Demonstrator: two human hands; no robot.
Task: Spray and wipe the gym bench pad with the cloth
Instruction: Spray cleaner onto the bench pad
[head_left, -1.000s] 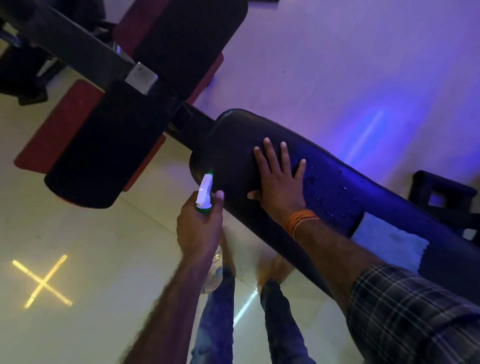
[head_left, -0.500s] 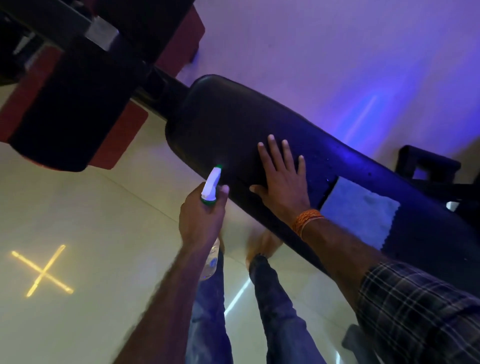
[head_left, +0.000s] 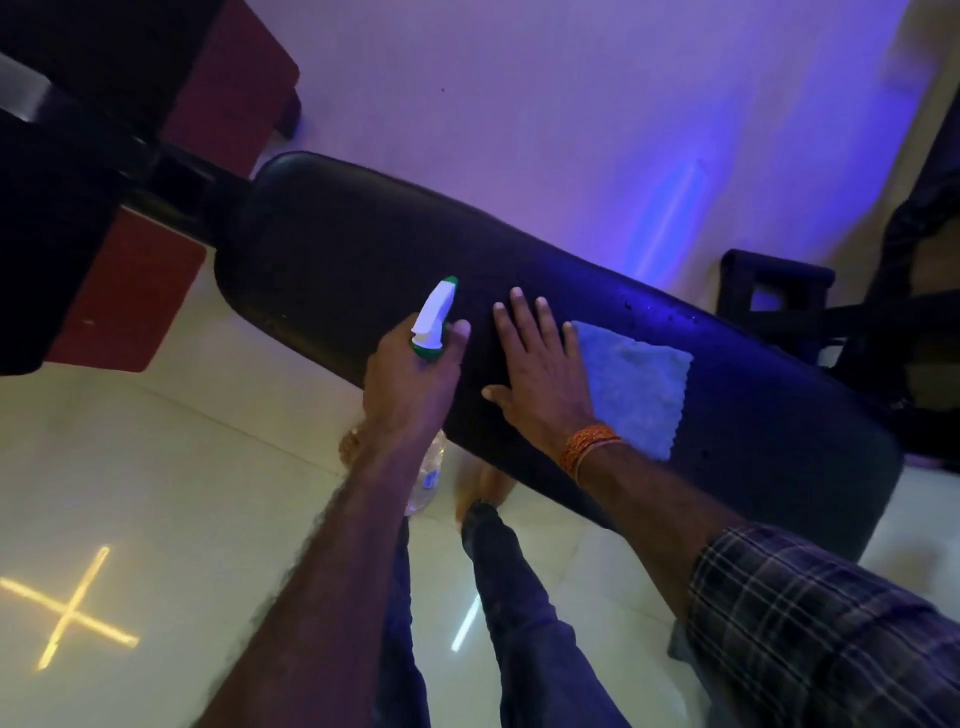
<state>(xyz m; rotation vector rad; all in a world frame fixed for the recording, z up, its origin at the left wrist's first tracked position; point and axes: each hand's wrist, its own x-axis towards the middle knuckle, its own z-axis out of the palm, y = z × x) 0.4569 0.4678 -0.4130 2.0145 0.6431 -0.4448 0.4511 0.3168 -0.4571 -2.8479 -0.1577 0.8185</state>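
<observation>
The long black bench pad (head_left: 332, 270) runs diagonally from upper left to lower right, with water droplets on its far side. A pale blue cloth (head_left: 636, 387) lies flat on the pad. My right hand (head_left: 540, 374) rests flat on the pad with fingers spread, its little-finger edge touching the cloth's left side. My left hand (head_left: 410, 384) grips a clear spray bottle with a white and green nozzle (head_left: 435, 317), held at the pad's near edge, nozzle pointing over the pad.
Black and red pads of another machine (head_left: 119, 306) stand at the upper left. A black frame (head_left: 769, 283) sits beyond the bench at right. Pale tiled floor with a yellow cross mark (head_left: 67, 610) lies at lower left. My legs (head_left: 524, 613) stand beside the bench.
My right hand has slid along the pad toward the cloth and now touches its edge. My left hand with the spray bottle has followed alongside. The view has shifted toward the bench's right end.
</observation>
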